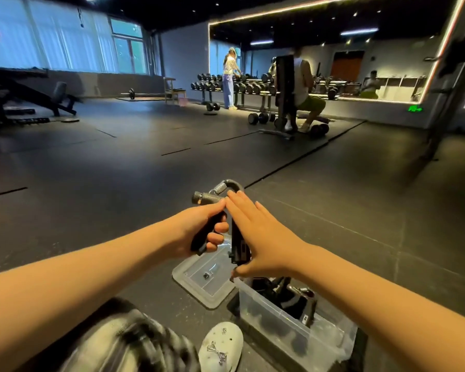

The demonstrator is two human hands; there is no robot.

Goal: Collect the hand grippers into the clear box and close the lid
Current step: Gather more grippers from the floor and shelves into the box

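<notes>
Near the middle, our left hand point(199, 232) curls tight round one black handle of a hand gripper point(221, 188). At 3 o'clock from it, our right hand point(263, 237) lays straight fingers flat on the other handle. We hold it up over the dark floor point(91, 183). At 6 o'clock below lies the lid point(193, 272), flat. At 5 o'clock sits the clear box point(279, 331), open, with other grippers point(295, 296) inside.

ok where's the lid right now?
Head view, lower centre: the lid lies flat on the floor, just left of the clear box, below the held hand gripper.
</notes>
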